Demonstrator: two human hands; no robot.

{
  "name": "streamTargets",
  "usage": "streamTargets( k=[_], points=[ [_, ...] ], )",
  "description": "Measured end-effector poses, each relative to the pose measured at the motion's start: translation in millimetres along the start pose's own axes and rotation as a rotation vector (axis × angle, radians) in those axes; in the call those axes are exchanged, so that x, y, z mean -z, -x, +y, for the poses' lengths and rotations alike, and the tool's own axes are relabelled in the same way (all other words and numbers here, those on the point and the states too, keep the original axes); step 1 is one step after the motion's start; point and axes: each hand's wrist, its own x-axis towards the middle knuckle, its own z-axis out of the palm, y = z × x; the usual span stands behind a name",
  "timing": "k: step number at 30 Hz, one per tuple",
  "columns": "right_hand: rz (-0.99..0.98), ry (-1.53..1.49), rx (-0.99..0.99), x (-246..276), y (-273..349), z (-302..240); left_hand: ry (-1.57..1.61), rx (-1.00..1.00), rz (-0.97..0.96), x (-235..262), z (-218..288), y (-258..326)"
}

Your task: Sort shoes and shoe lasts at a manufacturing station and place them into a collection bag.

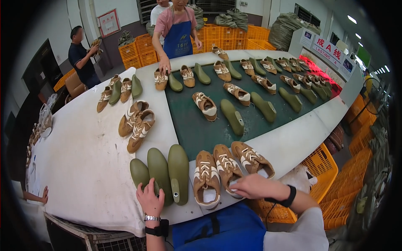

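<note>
Three olive green shoe lasts [164,169] lie side by side at the near edge of the white table [83,163]. My left hand [149,200] rests on the near ends of the left and middle lasts, fingers loosely curled around them. To their right lie three brown and white shoe uppers [228,167]. My right hand [256,187] reaches in from the right and grips the heel opening of the middle upper [227,166]. Both wrists wear black bands; the left also carries a metal bracelet.
A dark green belt [197,129] carries more uppers and lasts in pairs. A person in a blue apron [178,31] stands at the far side, a hand on an upper. Another person [81,56] stands at the left. Orange crates [322,167] sit at right and behind.
</note>
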Motion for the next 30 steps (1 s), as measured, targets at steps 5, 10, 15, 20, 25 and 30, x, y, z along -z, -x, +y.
streamTargets(
  k=[5,10,15,20,25,30],
  points=[
    [-0.247,0.020,0.209,19.9,-96.0,-19.4,0.008,0.001,0.007,-4.5,-3.5,-1.3],
    [-0.400,0.069,0.264,-42.0,-185.4,-21.7,0.016,0.007,0.003,-3.1,-4.8,0.5],
    [-0.375,0.132,0.082,-46.1,-194.9,-35.6,0.031,0.023,-0.001,-4.1,-8.0,3.5],
    [-0.167,-0.017,0.150,-55.4,-189.2,-53.2,0.035,0.018,-0.011,-1.5,-7.1,1.7],
    [-0.203,-0.145,0.232,-89.7,-211.1,-35.3,0.030,0.021,-0.004,-0.5,-8.8,2.8],
    [-0.058,-0.112,0.014,-71.5,-251.6,-0.7,0.031,0.036,-0.001,-10.2,-15.2,1.7]
  ],
)
